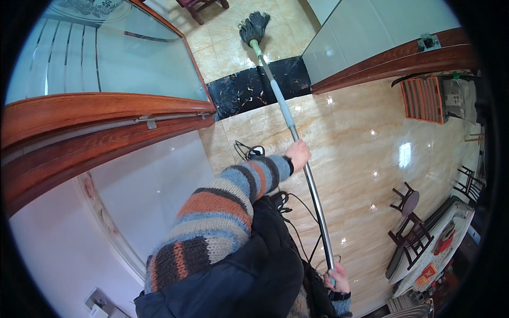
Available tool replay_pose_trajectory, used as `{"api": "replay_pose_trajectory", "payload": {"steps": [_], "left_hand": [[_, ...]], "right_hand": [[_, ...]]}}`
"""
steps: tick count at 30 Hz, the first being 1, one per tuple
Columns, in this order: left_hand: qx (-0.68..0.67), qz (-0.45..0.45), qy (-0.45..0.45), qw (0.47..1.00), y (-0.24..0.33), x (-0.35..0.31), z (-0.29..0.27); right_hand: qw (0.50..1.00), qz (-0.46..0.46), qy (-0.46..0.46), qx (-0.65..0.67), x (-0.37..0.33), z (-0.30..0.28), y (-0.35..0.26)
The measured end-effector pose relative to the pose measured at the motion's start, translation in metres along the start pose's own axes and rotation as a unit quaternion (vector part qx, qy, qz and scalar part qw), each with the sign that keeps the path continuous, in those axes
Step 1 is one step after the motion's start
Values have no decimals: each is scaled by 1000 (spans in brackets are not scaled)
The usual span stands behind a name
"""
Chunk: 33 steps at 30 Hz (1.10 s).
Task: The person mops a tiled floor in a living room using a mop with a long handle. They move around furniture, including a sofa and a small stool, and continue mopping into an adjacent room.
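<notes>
A long mop (314, 197) slants across the floor. Its dark grey strand head (254, 27) rests on the tiles beyond the doorway. My left hand (299, 153), at the end of a striped knitted sleeve, is closed around the middle of the metal pole, just below its light blue section. Lower down, my right hand (338, 277) grips the top end of the handle, close to my body. Between mop head and hands, the pole passes above a black marbled threshold strip (237, 94).
Wood-framed frosted glass doors stand left (143, 58) and right (382, 47) of the doorway. Black cables (299, 204) hang beside my body. On the right are an orange-striped crate (423, 99), a round stool (407, 203) and a table (424, 265). Glossy beige floor (360, 148) lies between.
</notes>
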<state>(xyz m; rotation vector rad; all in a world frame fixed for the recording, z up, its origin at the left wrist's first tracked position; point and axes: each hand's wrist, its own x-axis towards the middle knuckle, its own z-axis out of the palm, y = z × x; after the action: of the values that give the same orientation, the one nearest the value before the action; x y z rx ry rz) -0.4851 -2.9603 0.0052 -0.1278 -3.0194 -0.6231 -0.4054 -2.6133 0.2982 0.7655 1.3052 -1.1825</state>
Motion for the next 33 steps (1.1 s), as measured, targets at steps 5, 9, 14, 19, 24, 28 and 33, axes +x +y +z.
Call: {"api": "replay_pose_trajectory", "payload": {"steps": [5,9,14,19,24,28,33], "left_hand": [[-101,-11,-68,993,66,-51,3],[-125,-78,-129,981,96,-88,26],[-136,-126,-139,973,146,-130,38],[-159,-137,-155,965,201,-153,44],[-168,-193,-155,954,214,-133,41],[-173,-189,-54,965,208,-100,25],[-255,-213,150,931,190,-59,-7]], "right_hand": [[994,48,33,-96,-43,-53,14],[972,8,29,-235,-46,-59,23],[953,33,12,-300,-72,-73,19],[892,34,100,-439,-113,-85,-6],[725,-210,117,-646,-138,-66,-44],[522,-262,208,-785,-173,-27,-68],[351,-339,275,-828,-199,39,-83]]}}
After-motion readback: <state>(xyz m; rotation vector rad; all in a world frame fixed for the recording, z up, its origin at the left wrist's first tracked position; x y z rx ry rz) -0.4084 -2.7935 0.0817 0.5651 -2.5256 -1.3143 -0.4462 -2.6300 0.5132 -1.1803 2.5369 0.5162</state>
